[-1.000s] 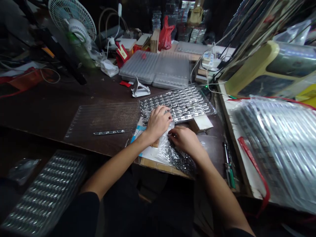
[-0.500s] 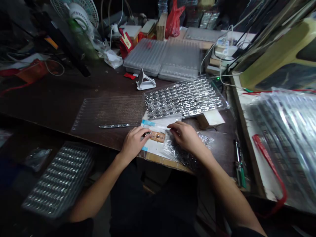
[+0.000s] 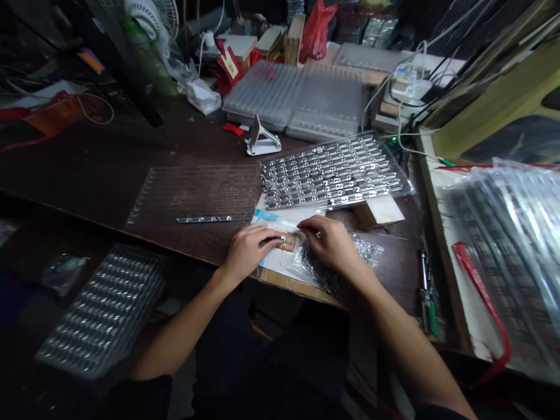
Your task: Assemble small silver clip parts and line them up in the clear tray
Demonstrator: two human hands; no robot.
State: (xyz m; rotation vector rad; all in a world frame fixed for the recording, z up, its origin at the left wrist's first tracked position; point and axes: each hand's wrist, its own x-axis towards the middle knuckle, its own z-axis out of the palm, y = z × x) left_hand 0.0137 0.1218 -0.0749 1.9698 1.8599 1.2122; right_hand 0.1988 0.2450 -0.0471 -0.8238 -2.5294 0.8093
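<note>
1. Two hands meet at the near edge of the worktop [image 3: 109,175]: the left hand [image 3: 247,251] and right hand [image 3: 332,242], fingers curled, pinch a small brown block [image 3: 289,242] between them (whether either truly grips it, I cannot tell).
2. Just beyond the hands lies a clear tray of metal parts [image 3: 330,172].
3. Left of the left hand, a single metal strip [image 3: 203,219] rests on an empty clear tray [image 3: 196,192].
4. Under the right hand lies a crinkled plastic bag [image 3: 332,271].

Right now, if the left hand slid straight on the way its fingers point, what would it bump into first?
The left hand points rightward at the small tan block, which its fingertips seem to touch already; just beyond waits the right hand.
</note>
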